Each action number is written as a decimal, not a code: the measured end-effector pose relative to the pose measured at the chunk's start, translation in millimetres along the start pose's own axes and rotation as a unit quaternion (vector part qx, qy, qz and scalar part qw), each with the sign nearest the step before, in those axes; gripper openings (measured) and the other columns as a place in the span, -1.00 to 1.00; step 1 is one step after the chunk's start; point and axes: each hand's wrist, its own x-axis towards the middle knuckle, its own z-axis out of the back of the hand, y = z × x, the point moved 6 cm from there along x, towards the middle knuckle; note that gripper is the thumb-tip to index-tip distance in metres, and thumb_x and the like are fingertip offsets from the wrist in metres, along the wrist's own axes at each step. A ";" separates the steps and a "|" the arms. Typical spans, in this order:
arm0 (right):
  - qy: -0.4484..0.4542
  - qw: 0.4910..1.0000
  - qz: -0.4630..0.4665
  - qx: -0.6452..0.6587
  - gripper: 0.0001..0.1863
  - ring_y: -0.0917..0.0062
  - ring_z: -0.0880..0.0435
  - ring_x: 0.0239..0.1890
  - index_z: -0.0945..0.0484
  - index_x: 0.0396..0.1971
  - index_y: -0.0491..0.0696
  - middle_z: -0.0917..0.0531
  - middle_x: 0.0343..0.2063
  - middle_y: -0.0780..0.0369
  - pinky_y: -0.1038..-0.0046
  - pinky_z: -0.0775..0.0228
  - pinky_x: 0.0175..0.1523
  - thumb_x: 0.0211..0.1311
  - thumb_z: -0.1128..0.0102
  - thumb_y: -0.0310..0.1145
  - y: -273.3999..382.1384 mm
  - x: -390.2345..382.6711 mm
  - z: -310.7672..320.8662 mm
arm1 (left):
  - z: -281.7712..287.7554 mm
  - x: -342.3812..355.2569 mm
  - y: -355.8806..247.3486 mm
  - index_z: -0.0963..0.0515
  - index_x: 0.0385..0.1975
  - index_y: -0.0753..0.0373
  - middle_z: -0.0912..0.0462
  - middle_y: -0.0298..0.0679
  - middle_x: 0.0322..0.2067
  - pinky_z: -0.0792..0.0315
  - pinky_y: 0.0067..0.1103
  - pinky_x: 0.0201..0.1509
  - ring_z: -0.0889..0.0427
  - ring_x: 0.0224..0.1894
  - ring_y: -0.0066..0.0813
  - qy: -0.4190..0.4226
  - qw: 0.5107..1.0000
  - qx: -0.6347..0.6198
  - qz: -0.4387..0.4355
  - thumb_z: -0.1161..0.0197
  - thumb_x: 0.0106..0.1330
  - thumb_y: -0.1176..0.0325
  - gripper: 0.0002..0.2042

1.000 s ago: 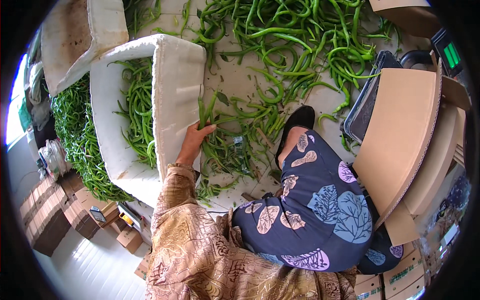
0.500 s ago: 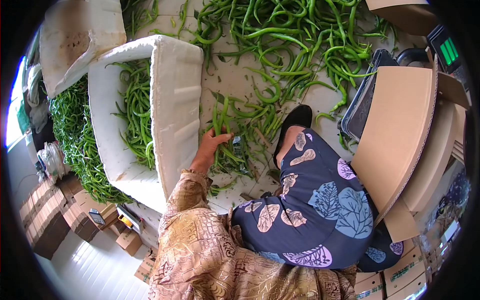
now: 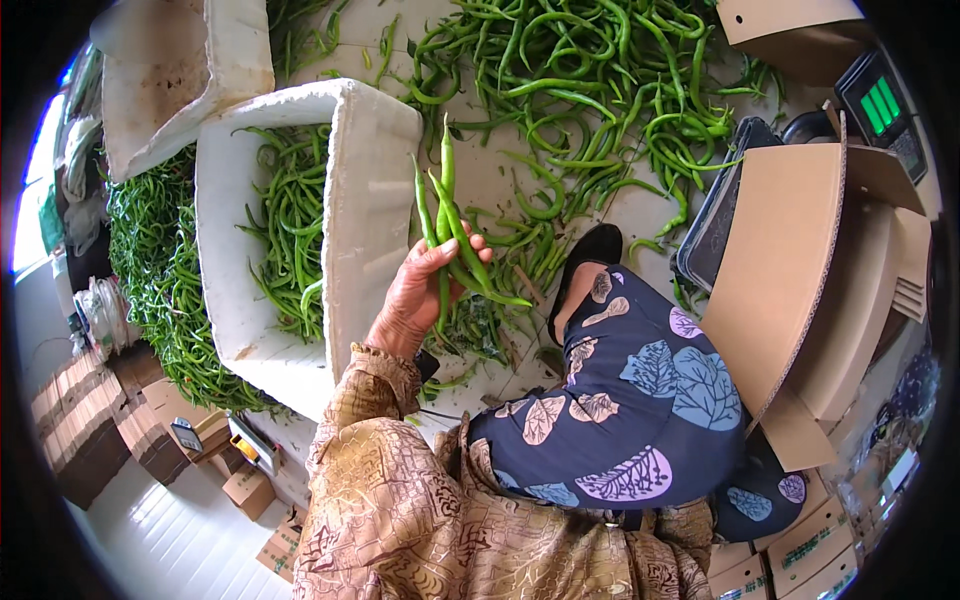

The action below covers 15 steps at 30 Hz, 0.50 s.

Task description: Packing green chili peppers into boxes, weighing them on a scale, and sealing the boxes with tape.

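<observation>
My left hand (image 3: 408, 292) is closed around a few long green chili peppers (image 3: 452, 212), their tips pointing up and away from me. It is raised above the tiled floor, just right of a white foam box (image 3: 375, 150) lying on its side. Inside that box lies a heap of green peppers (image 3: 290, 230). Below and beyond the hand, a small scatter of peppers and leafy scraps (image 3: 475, 325) covers the floor. My right hand is out of the picture.
A big pile of green peppers (image 3: 600, 80) spreads across the far floor. At left are another heap of peppers (image 3: 155, 260) and a second foam box (image 3: 240, 70). An open cardboard box (image 3: 775, 280), a dark crate (image 3: 722, 210) and a scale display (image 3: 880, 105) stand at right.
My left hand has risen from the scattered peppers on the floor, bringing up a few peppers in its grip. The whole view has shifted slightly.
</observation>
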 end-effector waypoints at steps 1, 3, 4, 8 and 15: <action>-0.001 1.000 0.004 0.002 -0.65 0.49 -0.60 -0.23 -0.52 -0.18 -0.23 -0.68 -0.28 0.17 0.44 -0.38 -0.12 0.25 -0.17 -0.22 -0.8 0.2 -0.1 | -3.3 -3.2 -1.9 -0.38 0.01 0.35 -0.58 -0.12 -0.17 -0.54 -0.37 0.06 -0.60 -0.07 -0.21 0.003 1.000 0.002 -0.002 -0.26 0.24 0.42 -0.63; 0.003 1.000 0.012 0.008 -0.65 0.50 -0.60 -0.23 -0.52 -0.17 -0.23 -0.68 -0.28 0.17 0.44 -0.38 -0.12 0.26 -0.17 -0.22 -0.1 3.5 -3.8 | -2.2 -15.0 -15.9 -0.37 0.00 0.37 -0.60 -0.12 -0.20 -0.53 -0.38 0.06 -0.62 -0.10 -0.25 -0.070 0.989 0.122 -0.040 -0.29 0.23 0.39 -0.61; 0.002 1.000 0.016 0.011 -0.65 0.50 -0.60 -0.23 -0.52 -0.17 -0.23 -0.68 -0.28 0.18 0.44 -0.38 -0.12 0.26 -0.16 -0.22 -0.2 3.6 -4.3 | -9.7 -24.5 -29.2 -0.39 -0.03 0.40 -0.61 -0.11 -0.21 -0.53 -0.39 0.07 -0.63 -0.13 -0.30 -0.097 0.980 0.160 -0.072 -0.31 0.21 0.39 -0.62; -0.001 0.999 0.035 0.013 -0.65 0.51 -0.60 -0.23 -0.52 -0.17 -0.23 -0.67 -0.28 0.18 0.45 -0.38 -0.12 0.26 -0.16 -0.22 2.7 7.1 -6.4 | -38.5 -94.6 -127.6 -0.48 -0.09 0.26 -0.66 -0.18 -0.26 -0.46 -0.62 -0.25 -0.63 -0.20 -0.50 -0.203 0.866 0.414 -0.193 -0.23 0.27 0.33 -0.73; -0.004 0.996 0.090 0.021 -0.65 0.52 -0.59 -0.23 -0.52 -0.17 -0.23 -0.67 -0.28 0.19 0.45 -0.38 -0.12 0.27 -0.16 -0.21 9.8 21.1 -2.7 | 7.8 -164.5 -218.1 -0.56 -0.06 0.26 -0.63 -0.17 -0.10 -0.47 -0.57 -0.07 -0.61 -0.11 -0.48 -0.355 0.742 0.503 -0.264 -0.21 0.32 0.23 -0.70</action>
